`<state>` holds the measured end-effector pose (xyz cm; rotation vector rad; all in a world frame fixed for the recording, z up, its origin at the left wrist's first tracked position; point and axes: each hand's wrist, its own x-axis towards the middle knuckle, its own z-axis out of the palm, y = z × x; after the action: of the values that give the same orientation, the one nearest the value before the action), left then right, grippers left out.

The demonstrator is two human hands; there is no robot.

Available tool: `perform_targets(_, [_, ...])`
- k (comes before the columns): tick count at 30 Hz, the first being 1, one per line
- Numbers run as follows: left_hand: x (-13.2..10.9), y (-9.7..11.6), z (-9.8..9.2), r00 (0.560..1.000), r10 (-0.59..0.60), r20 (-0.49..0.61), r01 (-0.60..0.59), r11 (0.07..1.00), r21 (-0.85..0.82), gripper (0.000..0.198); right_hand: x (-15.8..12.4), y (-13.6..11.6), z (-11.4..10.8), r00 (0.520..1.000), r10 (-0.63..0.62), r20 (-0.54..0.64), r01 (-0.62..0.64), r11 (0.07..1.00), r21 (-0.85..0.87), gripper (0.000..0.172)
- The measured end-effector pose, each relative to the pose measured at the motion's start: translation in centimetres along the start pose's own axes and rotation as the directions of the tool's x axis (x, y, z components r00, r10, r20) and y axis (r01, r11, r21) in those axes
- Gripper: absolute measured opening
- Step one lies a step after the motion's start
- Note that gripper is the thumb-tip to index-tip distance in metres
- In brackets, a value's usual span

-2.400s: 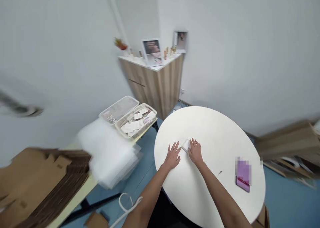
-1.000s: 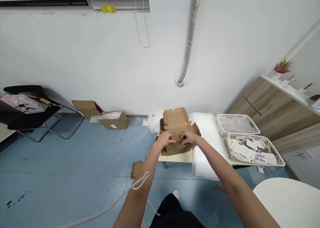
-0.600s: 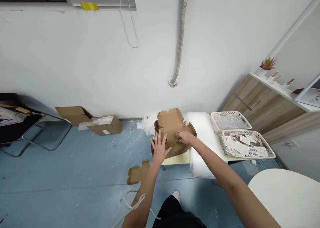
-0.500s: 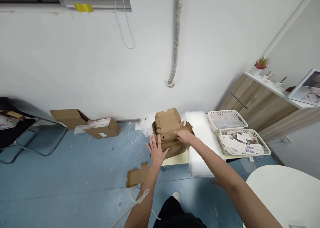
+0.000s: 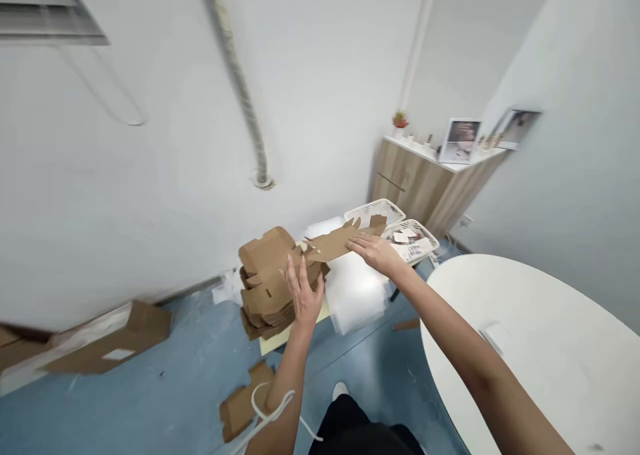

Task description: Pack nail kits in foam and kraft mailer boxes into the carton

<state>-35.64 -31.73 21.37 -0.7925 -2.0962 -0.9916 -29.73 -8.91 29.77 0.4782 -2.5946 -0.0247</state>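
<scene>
Right hand (image 5: pixel 373 250): fingers closed on edge of loose cardboard blank (image 5: pixel 330 244). Blank position: extends from 9 to 12 o'clock of right hand, above white sheets (image 5: pixel 350 295). Left hand (image 5: pixel 304 297): fingers spread wide over 3 o'clock side of cardboard stack (image 5: pixel 267 295); contact unclear. White basket (image 5: pixel 437 243) with small cards: 3 o'clock of right hand. Round white table (image 5: pixel 550 335): 4 o'clock of right hand.
</scene>
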Motion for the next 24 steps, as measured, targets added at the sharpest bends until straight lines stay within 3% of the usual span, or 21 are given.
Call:
perform_targets(3, [-0.5,5.8,3.2,0.994,0.090,0.063,-0.076,0.979,-0.188,0.062,-7.6,2.3,-4.0,0.989,0.134,-0.054,-0.140,0.984,-0.112,0.033])
perform_targets(6, [-1.9,12.3,6.4,0.958,0.223,0.180,-0.150,0.926,-0.346,0.058,-16.5,3.6,-7.9,0.956,0.281,-0.089,-0.293,0.934,-0.206,0.034])
perform_targets(11, [-6.2,23.9,11.4,0.815,0.487,0.316,-0.236,0.775,-0.586,0.053,-32.3,2.8,-13.9,0.843,0.523,-0.125,-0.534,0.790,-0.302,0.037])
perform_targets(15, [-10.8,32.3,15.1,0.702,0.626,0.339,-0.246,0.660,-0.710,0.048,-43.4,0.0,-17.0,0.692,0.715,-0.100,-0.700,0.630,-0.337,0.042])
perform_targets(18, [-14.4,36.9,17.6,0.607,0.697,0.382,-0.214,0.606,-0.766,0.043,-49.9,-2.3,-17.3,0.554,0.831,-0.059,-0.798,0.509,-0.322,0.047])
perform_targets(20, [-16.8,38.8,19.2,0.533,0.730,0.427,-0.186,0.594,-0.783,0.041,-53.0,-3.7,-16.4,0.494,0.869,-0.046,-0.834,0.458,-0.309,0.050])
perform_targets(24, [-21.0,39.5,21.5,0.391,0.803,0.450,-0.184,0.547,-0.816,0.040,-57.0,-6.5,-12.5,0.410,0.911,-0.055,-0.879,0.378,-0.290,0.054])
